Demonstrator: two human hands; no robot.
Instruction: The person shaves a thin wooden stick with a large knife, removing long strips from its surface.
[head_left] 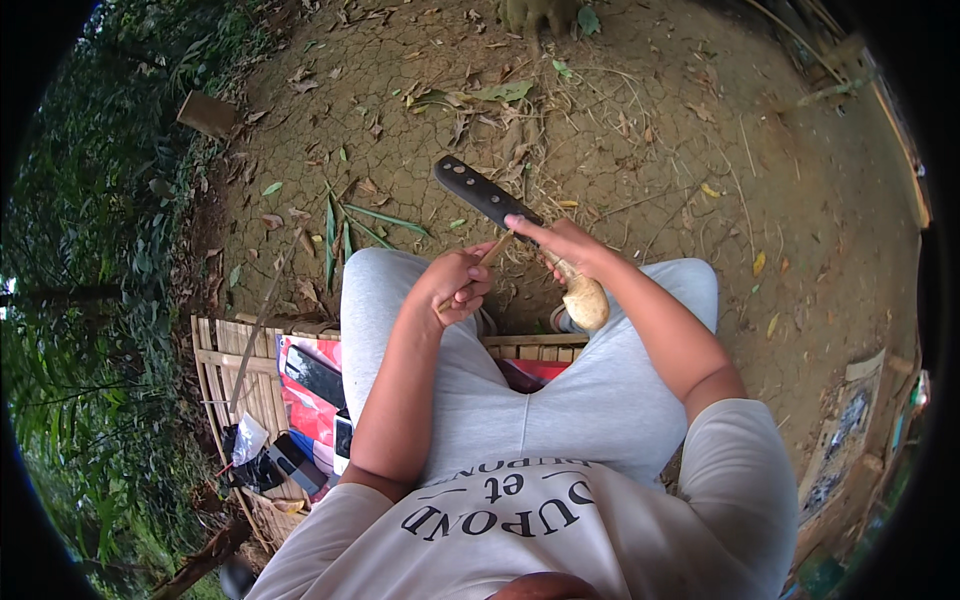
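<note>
My left hand point(458, 283) is closed around a thin tan stick point(492, 252), which slants up to the right from my palm. My right hand point(570, 245) grips a knife-like tool, with a dark, flat, blunt-ended part point(480, 190) pointing up-left and bearing several pale round spots. From under the right hand comes a pale, bulb-ended wooden handle point(586, 302). The right thumb lies along the dark part, near the stick's upper end. Where the stick meets the tool, my fingers hide part of the contact. Both hands are above the gap between my knees.
I sit on a bamboo bench point(235, 360). On it at my left are a black phone point(314, 373), a red sheet point(313, 422), a dark box-like device point(298, 463) and a plastic bag point(250, 440). Cracked earth with dry leaves spreads ahead; green plants point(90, 250) line the left.
</note>
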